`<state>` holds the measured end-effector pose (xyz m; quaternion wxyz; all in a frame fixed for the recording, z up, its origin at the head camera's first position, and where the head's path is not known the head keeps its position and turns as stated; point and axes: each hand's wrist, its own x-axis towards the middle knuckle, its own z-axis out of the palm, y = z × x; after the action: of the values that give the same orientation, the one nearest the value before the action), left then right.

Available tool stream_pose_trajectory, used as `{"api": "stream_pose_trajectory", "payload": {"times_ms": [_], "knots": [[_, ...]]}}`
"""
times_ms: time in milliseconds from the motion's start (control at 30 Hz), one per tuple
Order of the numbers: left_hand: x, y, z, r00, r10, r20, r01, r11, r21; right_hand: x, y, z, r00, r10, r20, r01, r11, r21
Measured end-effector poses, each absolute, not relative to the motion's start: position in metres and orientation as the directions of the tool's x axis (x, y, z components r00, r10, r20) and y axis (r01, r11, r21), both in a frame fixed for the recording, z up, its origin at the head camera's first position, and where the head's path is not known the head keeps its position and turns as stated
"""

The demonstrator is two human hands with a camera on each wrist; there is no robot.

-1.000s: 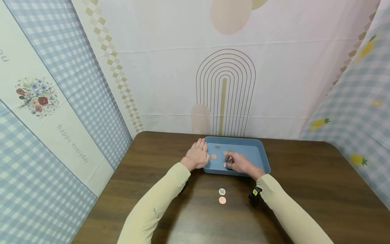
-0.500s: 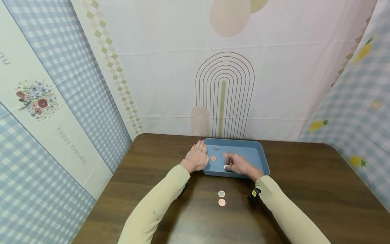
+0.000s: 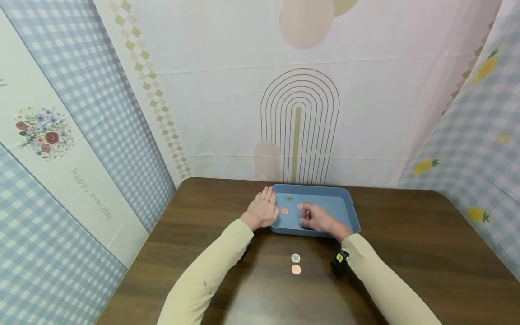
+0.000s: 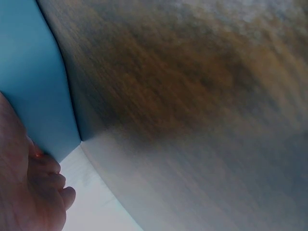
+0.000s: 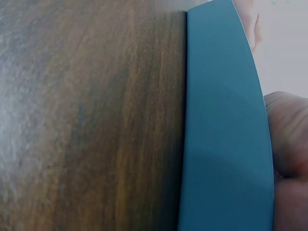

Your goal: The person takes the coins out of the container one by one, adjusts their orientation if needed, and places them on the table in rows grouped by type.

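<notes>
A shallow blue tray stands on the table. My left hand lies along its left wall with fingers straight and together; in the left wrist view that hand is beside the tray wall. Over the tray's front wall reaches my right hand, its fingers curled down and thumb and fingertips at a silver coin near the tray floor. The right wrist view has the tray wall covering the fingertips. Further back in the tray lie two copper coins and a duller silver coin.
On the brown wooden table, in front of the tray, a silver coin lies just behind a copper coin. Patterned cloths hang at the back and both sides.
The silver coin at my right fingertips has shifted slightly to the right and shows less behind the fingers. My left hand stays against the tray. The head view has tilted a little.
</notes>
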<state>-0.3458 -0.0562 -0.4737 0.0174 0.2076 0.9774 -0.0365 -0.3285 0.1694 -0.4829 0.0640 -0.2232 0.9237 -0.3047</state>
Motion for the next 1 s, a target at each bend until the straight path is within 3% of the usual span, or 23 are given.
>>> {"api": "stream_pose_trajectory", "payload": {"times_ms": [500,1000], "knots": [[-0.358,-0.049,-0.473,-0.927,0.372,-0.054,0.375,0.926,-0.054,-0.340,0.182,-0.468,-0.855,-0.511,0.086,-0.441,0.631,-0.639],[-0.360,-0.048,-0.472,-0.927,0.369,-0.062,0.372,0.926,-0.056,-0.315,0.193,-0.444,-0.855,-0.507,0.107,-0.438,0.597,-0.672]]}}
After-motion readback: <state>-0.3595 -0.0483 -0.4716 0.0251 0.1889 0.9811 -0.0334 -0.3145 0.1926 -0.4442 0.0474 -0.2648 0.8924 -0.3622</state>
